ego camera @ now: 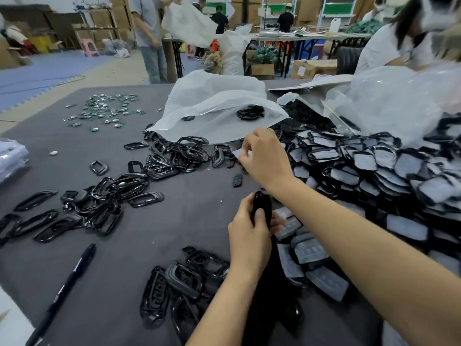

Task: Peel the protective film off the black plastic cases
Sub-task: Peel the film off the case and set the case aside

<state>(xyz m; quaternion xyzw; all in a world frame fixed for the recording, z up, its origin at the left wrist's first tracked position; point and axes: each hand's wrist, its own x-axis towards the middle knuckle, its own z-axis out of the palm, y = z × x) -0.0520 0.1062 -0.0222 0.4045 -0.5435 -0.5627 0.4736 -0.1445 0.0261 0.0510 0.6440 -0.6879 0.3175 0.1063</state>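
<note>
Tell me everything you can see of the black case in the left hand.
The case is glossy black plastic, narrow, with a rounded top end. It stands nearly upright above the grey table. The left hand grips its lower part, thumb across the front, so only the upper end shows. No film shows there. The right hand is apart from it, farther back, pinching a pale film piece.

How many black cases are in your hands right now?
1. The left hand grips one black case over the grey table; the right hand pinches only a piece of film. Another hidden behind the fingers cannot be ruled out.
</note>
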